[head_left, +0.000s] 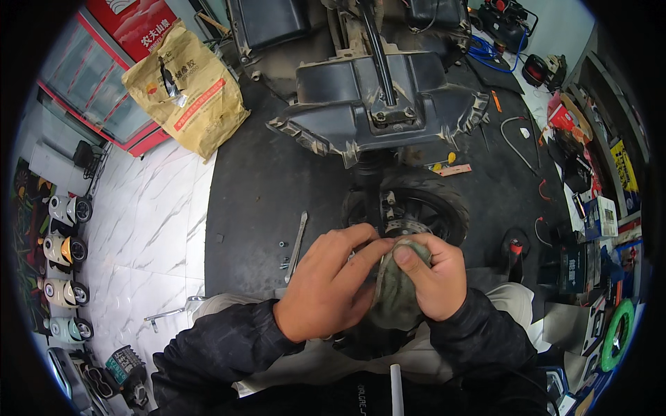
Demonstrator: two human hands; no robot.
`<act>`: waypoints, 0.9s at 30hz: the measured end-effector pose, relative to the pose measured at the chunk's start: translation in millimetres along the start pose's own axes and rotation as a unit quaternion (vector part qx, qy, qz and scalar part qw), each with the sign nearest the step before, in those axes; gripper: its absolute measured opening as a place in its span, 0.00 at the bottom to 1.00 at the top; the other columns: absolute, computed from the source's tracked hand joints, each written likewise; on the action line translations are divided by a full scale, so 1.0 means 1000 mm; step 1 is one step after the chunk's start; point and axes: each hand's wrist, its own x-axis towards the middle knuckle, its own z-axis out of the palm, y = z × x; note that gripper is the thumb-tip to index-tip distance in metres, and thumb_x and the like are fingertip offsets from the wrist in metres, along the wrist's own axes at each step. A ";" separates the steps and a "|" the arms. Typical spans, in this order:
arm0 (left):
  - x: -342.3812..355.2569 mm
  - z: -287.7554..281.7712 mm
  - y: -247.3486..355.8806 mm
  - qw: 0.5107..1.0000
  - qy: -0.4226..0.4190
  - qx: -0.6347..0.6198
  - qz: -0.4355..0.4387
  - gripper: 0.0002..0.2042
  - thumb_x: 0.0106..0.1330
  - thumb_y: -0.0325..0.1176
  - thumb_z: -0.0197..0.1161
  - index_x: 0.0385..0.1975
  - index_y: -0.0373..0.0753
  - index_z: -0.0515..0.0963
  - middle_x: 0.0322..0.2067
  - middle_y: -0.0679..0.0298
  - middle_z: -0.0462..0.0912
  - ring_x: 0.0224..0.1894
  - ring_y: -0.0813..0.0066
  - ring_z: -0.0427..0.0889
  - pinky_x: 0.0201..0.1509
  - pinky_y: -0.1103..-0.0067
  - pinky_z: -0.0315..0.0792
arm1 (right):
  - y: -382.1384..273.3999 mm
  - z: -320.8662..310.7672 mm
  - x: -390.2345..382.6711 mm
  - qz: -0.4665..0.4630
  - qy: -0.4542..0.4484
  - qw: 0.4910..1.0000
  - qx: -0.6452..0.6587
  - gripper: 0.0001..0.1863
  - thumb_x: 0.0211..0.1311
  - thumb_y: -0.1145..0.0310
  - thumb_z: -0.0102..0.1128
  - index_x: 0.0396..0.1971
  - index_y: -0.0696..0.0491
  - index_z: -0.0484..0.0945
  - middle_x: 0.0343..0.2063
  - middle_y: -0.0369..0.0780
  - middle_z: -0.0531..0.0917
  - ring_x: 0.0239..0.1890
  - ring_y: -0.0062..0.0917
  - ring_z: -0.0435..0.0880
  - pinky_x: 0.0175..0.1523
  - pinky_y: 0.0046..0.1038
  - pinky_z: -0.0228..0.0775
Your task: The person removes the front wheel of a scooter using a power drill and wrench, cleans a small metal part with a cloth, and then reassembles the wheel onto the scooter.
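A black scooter's front wheel (447,211) and fork (372,197) are in front of me. My right hand (440,281) grips a grimy grey-green cloth (395,301), thumb pressed on its top. My left hand (326,281) is closed beside it, curled fingertips meeting at the cloth's upper edge near the fork; what they hold is hidden. A black part shows partly beneath the cloth. Left of my hands, a long wrench (297,243) lies on the dark mat (250,201) beside small sockets (283,244).
Black bodywork (329,121) overhangs the wheel. A paper sack (194,118) leans by a red-framed glass cabinet (83,90) at upper left. Yellow-handled tools (442,159) lie behind the tyre. Boxes (598,218), a green ring (616,333) and hoses (492,48) crowd the right; several small scooters (66,253) line the left.
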 end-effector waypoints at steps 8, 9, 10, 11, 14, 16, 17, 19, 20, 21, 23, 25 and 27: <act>-0.007 -0.013 -0.006 0.985 -0.037 -0.140 -0.089 0.29 0.60 0.18 0.74 0.64 0.37 0.81 0.54 0.54 0.80 0.53 0.59 0.83 0.58 0.70 0.79 | -0.003 0.002 -0.001 -0.042 -0.095 0.994 -0.043 0.32 0.67 0.65 0.80 0.66 0.60 0.78 0.48 0.40 0.89 0.50 0.20 0.87 0.58 0.25 0.80; -0.009 -0.013 -0.006 0.982 -0.035 -0.159 -0.101 0.28 0.62 0.19 0.74 0.65 0.37 0.81 0.54 0.55 0.80 0.53 0.60 0.83 0.58 0.70 0.79 | -0.004 0.001 0.000 -0.039 -0.105 0.993 -0.035 0.32 0.67 0.64 0.80 0.66 0.61 0.78 0.48 0.40 0.90 0.50 0.20 0.87 0.58 0.25 0.80; -0.010 -0.012 -0.006 0.983 -0.034 -0.154 -0.094 0.28 0.62 0.20 0.75 0.65 0.38 0.82 0.54 0.55 0.80 0.53 0.61 0.83 0.58 0.71 0.78 | -0.006 0.000 0.000 -0.020 -0.120 0.992 -0.024 0.31 0.68 0.64 0.80 0.65 0.61 0.79 0.47 0.39 0.90 0.49 0.20 0.87 0.57 0.25 0.80; -0.011 -0.011 -0.007 0.983 -0.034 -0.154 -0.092 0.28 0.62 0.21 0.75 0.65 0.38 0.82 0.53 0.55 0.81 0.53 0.62 0.82 0.58 0.71 0.78 | -0.008 -0.002 -0.001 0.000 -0.132 0.991 -0.020 0.30 0.68 0.64 0.79 0.65 0.61 0.79 0.46 0.39 0.90 0.48 0.20 0.87 0.56 0.25 0.80; -0.015 -0.011 -0.007 0.981 -0.054 -0.166 -0.081 0.30 0.61 0.18 0.73 0.67 0.38 0.81 0.53 0.55 0.80 0.53 0.60 0.83 0.58 0.71 0.79 | -0.009 -0.001 -0.007 -0.033 -0.122 0.990 -0.067 0.24 0.72 0.61 0.76 0.58 0.62 0.83 0.42 0.38 0.90 0.44 0.19 0.87 0.51 0.24 0.80; -0.016 -0.010 -0.006 0.979 -0.064 -0.180 -0.075 0.31 0.61 0.16 0.72 0.68 0.38 0.80 0.53 0.55 0.80 0.53 0.58 0.83 0.58 0.70 0.79 | -0.007 0.000 -0.008 -0.059 -0.095 0.989 -0.099 0.21 0.74 0.59 0.73 0.52 0.62 0.86 0.39 0.38 0.91 0.41 0.18 0.87 0.48 0.23 0.80; -0.016 -0.009 -0.006 0.978 -0.064 -0.187 -0.073 0.31 0.61 0.16 0.72 0.68 0.37 0.79 0.54 0.54 0.81 0.53 0.58 0.83 0.58 0.70 0.79 | -0.004 0.001 -0.007 -0.058 -0.080 0.990 -0.104 0.20 0.75 0.58 0.72 0.49 0.63 0.87 0.37 0.37 0.91 0.40 0.17 0.87 0.46 0.23 0.80; -0.015 -0.005 -0.004 0.973 -0.063 -0.208 -0.079 0.31 0.62 0.16 0.71 0.68 0.36 0.79 0.54 0.54 0.81 0.53 0.58 0.84 0.59 0.70 0.79 | -0.002 0.001 -0.006 -0.038 -0.059 0.995 -0.075 0.20 0.78 0.56 0.69 0.45 0.63 0.88 0.34 0.36 0.91 0.37 0.16 0.86 0.44 0.22 0.79; -0.014 -0.004 -0.004 0.970 -0.061 -0.220 -0.087 0.30 0.62 0.16 0.71 0.68 0.35 0.78 0.54 0.54 0.81 0.53 0.58 0.84 0.59 0.70 0.79 | 0.000 0.001 -0.005 -0.019 -0.054 0.998 -0.040 0.21 0.79 0.55 0.68 0.43 0.62 0.88 0.33 0.36 0.90 0.37 0.15 0.86 0.43 0.22 0.78; -0.013 -0.003 -0.003 0.964 -0.058 -0.240 -0.095 0.30 0.62 0.17 0.70 0.68 0.34 0.78 0.54 0.54 0.81 0.53 0.58 0.84 0.59 0.70 0.79 | 0.001 0.001 -0.005 0.000 -0.056 0.998 -0.002 0.22 0.80 0.54 0.66 0.42 0.62 0.88 0.32 0.36 0.90 0.36 0.15 0.86 0.42 0.22 0.78; -0.011 -0.002 -0.003 0.974 -0.055 -0.202 -0.087 0.30 0.61 0.17 0.70 0.68 0.33 0.77 0.55 0.54 0.81 0.53 0.56 0.84 0.59 0.70 0.79 | 0.001 -0.001 -0.004 0.000 -0.065 0.998 -0.005 0.20 0.80 0.56 0.65 0.44 0.61 0.88 0.33 0.36 0.91 0.36 0.14 0.86 0.42 0.22 0.78; -0.009 -0.002 -0.003 0.988 -0.047 -0.135 -0.050 0.30 0.60 0.17 0.70 0.67 0.33 0.78 0.55 0.53 0.81 0.54 0.55 0.84 0.58 0.69 0.80 | 0.000 -0.001 -0.004 -0.003 -0.059 0.997 -0.043 0.19 0.79 0.57 0.67 0.44 0.61 0.88 0.34 0.37 0.91 0.37 0.16 0.86 0.42 0.23 0.78; -0.009 -0.004 -0.002 0.999 -0.036 -0.027 0.013 0.30 0.58 0.18 0.71 0.66 0.34 0.79 0.54 0.53 0.81 0.54 0.53 0.84 0.57 0.68 0.80 | -0.001 0.000 -0.007 -0.060 -0.053 0.990 -0.120 0.18 0.78 0.58 0.68 0.45 0.61 0.88 0.33 0.37 0.91 0.36 0.17 0.87 0.43 0.24 0.79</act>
